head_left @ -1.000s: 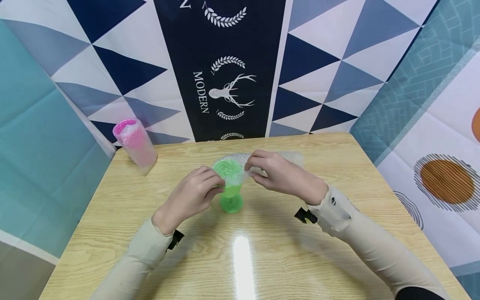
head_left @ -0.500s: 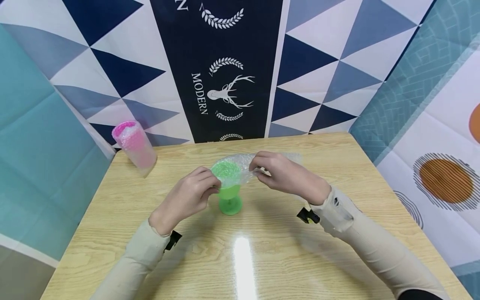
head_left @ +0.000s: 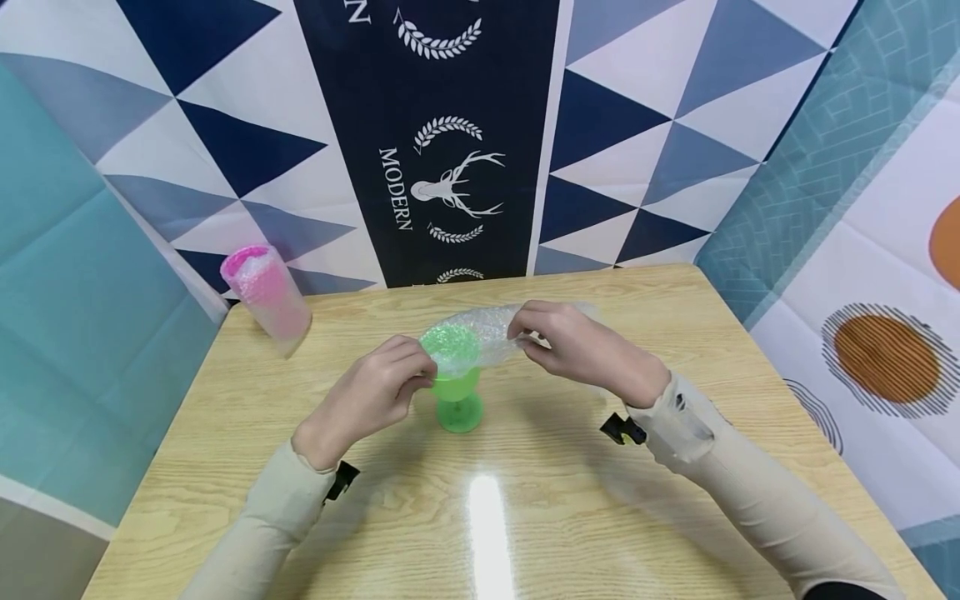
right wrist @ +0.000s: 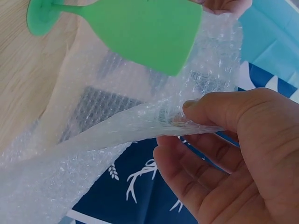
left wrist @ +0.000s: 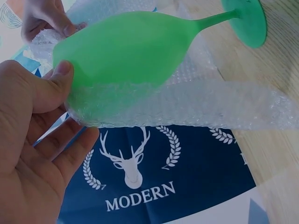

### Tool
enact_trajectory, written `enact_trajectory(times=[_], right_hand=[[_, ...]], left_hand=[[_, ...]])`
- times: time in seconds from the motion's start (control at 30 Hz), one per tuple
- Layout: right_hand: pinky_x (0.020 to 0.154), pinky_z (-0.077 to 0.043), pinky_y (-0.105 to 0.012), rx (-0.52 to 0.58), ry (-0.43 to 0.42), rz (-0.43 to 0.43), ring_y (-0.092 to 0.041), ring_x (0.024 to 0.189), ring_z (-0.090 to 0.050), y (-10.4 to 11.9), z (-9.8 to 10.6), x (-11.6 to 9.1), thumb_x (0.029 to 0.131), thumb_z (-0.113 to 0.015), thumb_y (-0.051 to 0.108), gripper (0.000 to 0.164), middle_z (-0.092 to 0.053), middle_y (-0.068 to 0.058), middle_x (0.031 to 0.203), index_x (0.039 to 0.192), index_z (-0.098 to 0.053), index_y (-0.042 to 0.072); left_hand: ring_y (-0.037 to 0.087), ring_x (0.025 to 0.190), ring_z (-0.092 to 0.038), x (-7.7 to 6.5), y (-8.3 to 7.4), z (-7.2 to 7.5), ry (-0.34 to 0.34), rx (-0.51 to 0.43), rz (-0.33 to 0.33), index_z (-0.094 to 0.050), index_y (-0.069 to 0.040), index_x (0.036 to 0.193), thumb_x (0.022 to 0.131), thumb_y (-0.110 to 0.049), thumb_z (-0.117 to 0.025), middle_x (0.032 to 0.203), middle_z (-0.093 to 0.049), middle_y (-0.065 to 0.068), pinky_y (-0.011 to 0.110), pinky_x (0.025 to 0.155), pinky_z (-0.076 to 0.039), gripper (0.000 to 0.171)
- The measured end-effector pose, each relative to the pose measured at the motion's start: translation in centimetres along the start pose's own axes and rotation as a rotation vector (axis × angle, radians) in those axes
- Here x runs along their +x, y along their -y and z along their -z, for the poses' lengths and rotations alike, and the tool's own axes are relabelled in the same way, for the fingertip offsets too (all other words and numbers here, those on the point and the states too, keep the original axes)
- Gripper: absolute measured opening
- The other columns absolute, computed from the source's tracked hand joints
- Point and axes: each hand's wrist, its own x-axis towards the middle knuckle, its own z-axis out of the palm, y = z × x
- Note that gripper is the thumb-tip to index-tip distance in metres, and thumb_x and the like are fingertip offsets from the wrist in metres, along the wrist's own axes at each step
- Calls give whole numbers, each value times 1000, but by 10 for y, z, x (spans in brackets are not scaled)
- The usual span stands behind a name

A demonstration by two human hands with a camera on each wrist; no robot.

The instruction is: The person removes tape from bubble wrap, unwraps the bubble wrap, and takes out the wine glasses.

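A green goblet (head_left: 457, 387) stands upright on its foot, a sheet of bubble wrap (head_left: 491, 329) running behind it and over its rim. At the rim's left side is my left hand (head_left: 386, 385); its thumb (left wrist: 58, 79) presses the green bowl (left wrist: 126, 49) while the fingers curl below by the wrap's edge. On the right, my right hand (head_left: 573, 342) pinches the edge of the wrap between thumb (right wrist: 210, 109) and fingers. In the right wrist view the wrap (right wrist: 70, 144) hangs in a fold from this grip, apart from the bowl.
At the table's back left corner stands a pink cylinder (head_left: 268, 292) wrapped in bubble wrap. The wooden table (head_left: 375, 517) meets a patterned cloth wall (head_left: 465, 75) at the back, with more cloth hangings on both sides.
My right hand has drawn the wrap's edge a little to the right, away from the goblet. The left hand stays at the rim with only a slight shift leftward.
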Motion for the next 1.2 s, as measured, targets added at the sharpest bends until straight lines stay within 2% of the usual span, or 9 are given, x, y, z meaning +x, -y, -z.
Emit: enact_trajectory(times=[0.27, 0.7, 1.0, 1.2], right_hand=[[70, -61, -34, -12, -5, -9, -14, 83, -68, -4, 1, -2, 94, -65, -5, 14, -73, -6, 99, 99, -73, 5], [76, -63, -36, -21, -13, -23, -19, 87, -72, -11, 3, -7, 92, -66, -7, 14, -73, -7, 96, 96, -72, 4], [78, -63, -37, -33, 3, -60, -20, 89, -72, -15, 4, -11, 92, -67, -6, 12, -73, -7, 97, 95, -71, 5], [78, -63, -37, -42, 16, -84, -20, 90, -71, -16, 5, -12, 93, -66, -6, 13, -73, -6, 98, 96, -71, 6]], left_hand=[[15, 99, -64, -1, 1, 1, 15, -22, 3, -69, -10, 91, 91, 2, -74, 92, -67, -3, 27, 88, -58, 13], [13, 99, -65, -3, 3, 2, 22, -65, -2, -67, -9, 93, 91, 4, -73, 94, -66, -2, 24, 91, -58, 15], [20, 108, -70, -6, 6, -1, 2, -88, -21, -67, -7, 91, 87, 6, -76, 100, -71, 2, 27, 101, -56, 16], [22, 111, -70, -8, 7, 0, 3, -100, -30, -67, -7, 90, 86, 8, -76, 99, -72, 2, 27, 103, -56, 18]])
